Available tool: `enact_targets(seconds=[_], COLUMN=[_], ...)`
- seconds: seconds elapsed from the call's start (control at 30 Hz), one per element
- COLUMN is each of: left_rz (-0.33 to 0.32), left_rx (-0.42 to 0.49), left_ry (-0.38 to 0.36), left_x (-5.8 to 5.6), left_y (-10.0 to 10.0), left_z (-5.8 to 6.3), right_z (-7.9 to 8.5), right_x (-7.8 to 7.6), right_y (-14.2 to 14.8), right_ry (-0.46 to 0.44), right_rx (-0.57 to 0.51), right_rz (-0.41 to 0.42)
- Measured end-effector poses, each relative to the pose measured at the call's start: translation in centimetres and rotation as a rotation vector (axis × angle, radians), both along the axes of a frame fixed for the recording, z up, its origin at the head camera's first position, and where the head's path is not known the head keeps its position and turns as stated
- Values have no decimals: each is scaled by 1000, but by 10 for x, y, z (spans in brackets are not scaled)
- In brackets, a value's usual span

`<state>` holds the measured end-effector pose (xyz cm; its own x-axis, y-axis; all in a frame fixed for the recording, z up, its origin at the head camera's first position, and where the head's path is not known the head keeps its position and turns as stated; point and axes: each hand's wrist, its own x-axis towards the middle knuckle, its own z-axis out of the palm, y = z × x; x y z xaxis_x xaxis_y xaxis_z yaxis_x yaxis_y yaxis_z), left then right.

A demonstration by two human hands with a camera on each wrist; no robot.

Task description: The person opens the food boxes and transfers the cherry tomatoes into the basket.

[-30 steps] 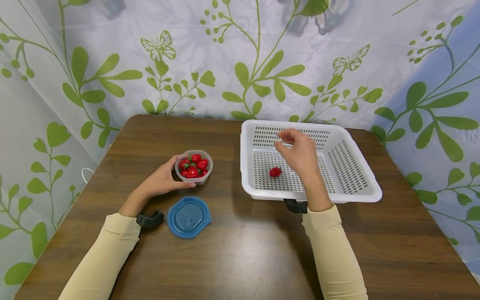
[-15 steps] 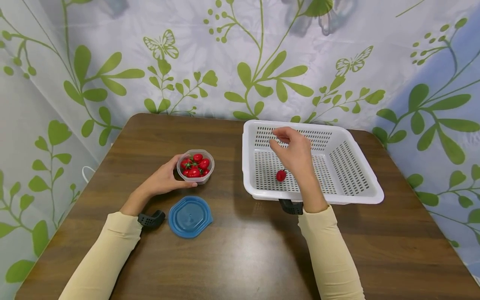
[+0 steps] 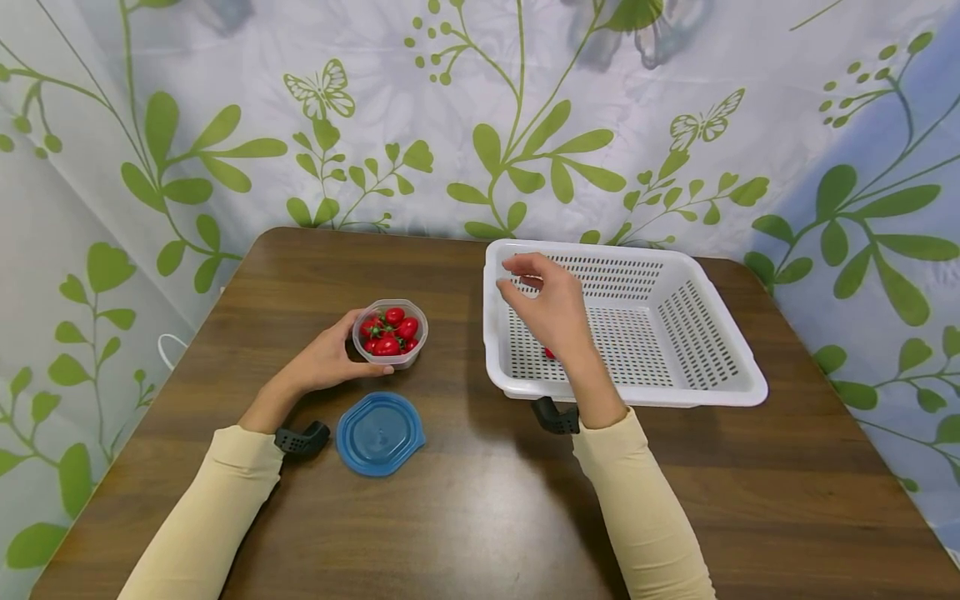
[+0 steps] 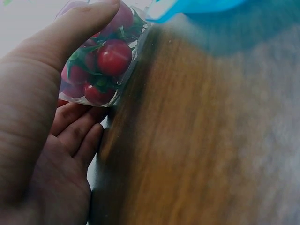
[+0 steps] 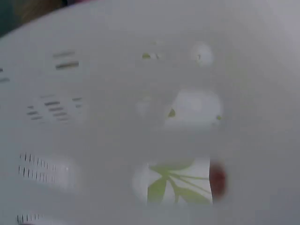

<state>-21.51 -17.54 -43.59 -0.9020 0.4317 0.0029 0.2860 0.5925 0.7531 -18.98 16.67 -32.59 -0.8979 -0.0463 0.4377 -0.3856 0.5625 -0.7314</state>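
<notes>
My left hand (image 3: 326,354) holds a small clear plastic container (image 3: 403,362) from its left side, thumb along the near wall. Several red cherry tomatoes (image 3: 387,343) fill it, and green stems show among the tomatoes (image 4: 114,57) in the left wrist view. Over the left part of a white slotted basket (image 3: 693,346) hovers my right hand (image 3: 553,310), its thumb and fingers apart in a loose curve with nothing between them. One cherry tomato (image 3: 549,353) lies in the basket, mostly hidden behind that hand. Blurred white basket wall (image 5: 108,140) takes up the right wrist view.
A blue lid (image 3: 379,435) lies on the brown wooden table (image 3: 465,517) just in front of the container. The basket stands at the table's back right, close to a leaf-printed curtain (image 3: 420,167). A white cable (image 3: 167,350) shows past the left edge.
My right hand has moved left across the basket towards its left rim, now covering most of the tomato there. The left hand and the container have stayed in place.
</notes>
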Motion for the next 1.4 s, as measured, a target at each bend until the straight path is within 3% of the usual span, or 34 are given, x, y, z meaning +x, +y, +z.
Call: enact_targets(seconds=[0.3, 0.8, 1.17, 1.4], left_rz=[1, 8, 4, -3], left_rx=[5, 24, 35, 41], left_ry=[-5, -15, -31, -29], left_x=[1, 0, -1, -2], left_y=[-1, -1, 1, 0], left_z=[-1, -1, -1, -2], right_z=[-4, -8, -19, -28], right_x=[3, 13, 20, 20], right_y=[-29, -73, -107, -121], right_ry=[26, -24, -78, -101], right_rx=[60, 192, 268, 320], right_rz=[90, 179, 281, 290])
